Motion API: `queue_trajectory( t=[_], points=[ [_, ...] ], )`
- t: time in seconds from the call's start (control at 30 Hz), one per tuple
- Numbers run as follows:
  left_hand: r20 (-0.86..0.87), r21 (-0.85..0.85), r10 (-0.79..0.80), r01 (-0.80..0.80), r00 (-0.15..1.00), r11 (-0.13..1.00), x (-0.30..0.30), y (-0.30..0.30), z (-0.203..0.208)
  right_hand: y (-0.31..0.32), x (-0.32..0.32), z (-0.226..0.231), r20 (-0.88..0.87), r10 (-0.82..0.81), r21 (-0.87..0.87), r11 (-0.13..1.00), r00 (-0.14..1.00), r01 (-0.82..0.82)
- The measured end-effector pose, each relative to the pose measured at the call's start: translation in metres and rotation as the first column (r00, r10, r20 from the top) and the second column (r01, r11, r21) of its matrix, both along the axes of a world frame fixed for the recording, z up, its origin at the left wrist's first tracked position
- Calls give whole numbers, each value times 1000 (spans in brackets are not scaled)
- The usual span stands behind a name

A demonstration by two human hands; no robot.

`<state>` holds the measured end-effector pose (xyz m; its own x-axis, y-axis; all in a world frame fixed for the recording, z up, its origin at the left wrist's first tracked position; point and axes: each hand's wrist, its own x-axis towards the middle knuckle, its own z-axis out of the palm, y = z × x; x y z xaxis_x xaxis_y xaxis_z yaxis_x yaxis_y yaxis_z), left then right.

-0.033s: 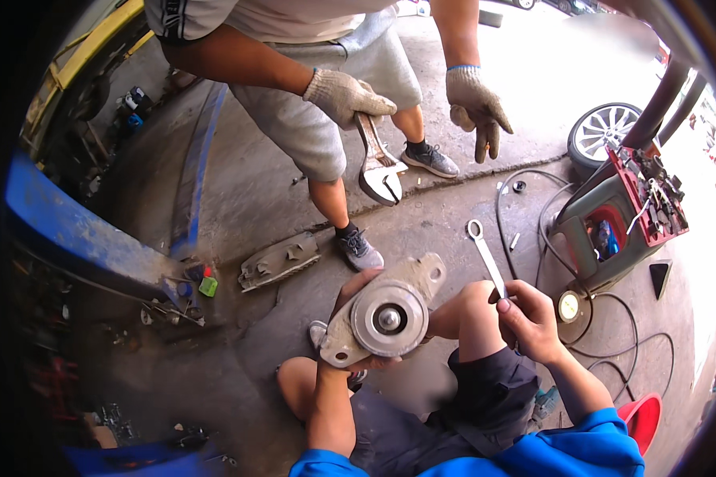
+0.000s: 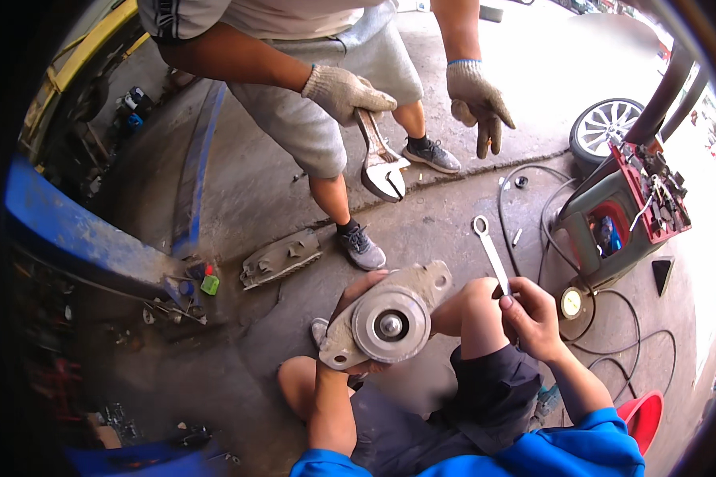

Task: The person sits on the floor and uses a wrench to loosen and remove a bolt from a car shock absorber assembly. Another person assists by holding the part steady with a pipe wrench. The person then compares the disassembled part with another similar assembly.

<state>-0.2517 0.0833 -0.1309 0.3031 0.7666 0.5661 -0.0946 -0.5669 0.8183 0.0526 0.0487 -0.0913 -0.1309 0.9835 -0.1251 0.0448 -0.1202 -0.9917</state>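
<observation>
My left hand grips a flanged metal mount from behind and tilts its face up toward me. This mount has a bolt hole at each end and a round ring in the middle with a stud at its centre. Most of my left fingers are hidden behind it. In my right hand, above my right knee, a ring wrench is pinched between thumb and fingers, its ring end pointing up and away. My palm hides its lower end. Wrench and mount are apart.
Opposite me stands a person whose gloved hand holds an adjustable wrench; the other gloved hand hangs free. At right are a tool-topped stand, hoses, a wheel and a red bucket. A blue beam is at left.
The whole view has shifted very slightly. My hands keep the same hold on the mount and the ring wrench, and the other person's hands stay nearly still.
</observation>
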Motion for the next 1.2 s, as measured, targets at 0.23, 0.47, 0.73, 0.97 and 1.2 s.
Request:
queue_trajectory(
  t=[0.23,0.47,0.73,0.97,1.2],
  points=[
    [133,-27,-185,191,974,981,13,-16,-4,20,1,-64,132,-254,156,960,958,233],
    [143,-19,-214,219,966,976,13,-18,0,27,6,-82,25,-340,44,940,940,339],
    [57,-57,-377,380,924,923,19,-20,11,37,10,-88,-119,-367,78,923,922,378],
    [10,-97,-490,489,872,867,22,-25,2,37,10,-88,-129,-385,95,913,914,398],
    [39,-87,-413,415,910,906,22,-14,2,33,9,-97,-82,-414,158,893,907,422]
  ],
)
